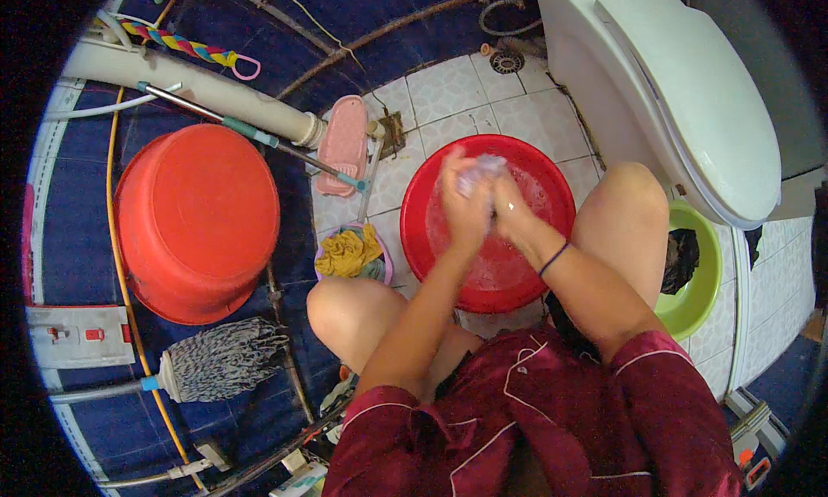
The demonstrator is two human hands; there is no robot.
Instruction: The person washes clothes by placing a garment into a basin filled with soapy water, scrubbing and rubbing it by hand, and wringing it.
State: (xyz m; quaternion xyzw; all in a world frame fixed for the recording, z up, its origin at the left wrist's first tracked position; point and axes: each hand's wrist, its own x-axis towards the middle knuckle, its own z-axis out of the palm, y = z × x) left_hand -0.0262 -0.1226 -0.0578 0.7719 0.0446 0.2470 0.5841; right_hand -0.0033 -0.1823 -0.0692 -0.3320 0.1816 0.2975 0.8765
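My left hand (467,203) and my right hand (511,203) are close together above a red plastic basin (414,238) on the tiled floor. Between them they grip a small, pale lilac wet cloth (482,172), blurred by motion. Foamy, soapy water (498,271) lies in the basin. A dark band circles my right wrist. The fingers partly hide the cloth, and its exact kind cannot be told.
A white toilet (705,102) stands at right, beside a green basin (711,283) with dark cloth (680,261). At left are a large red tub (210,206), a mop head (223,361), a pink scrubbing board (344,141) and a small basin with yellow cloth (349,250).
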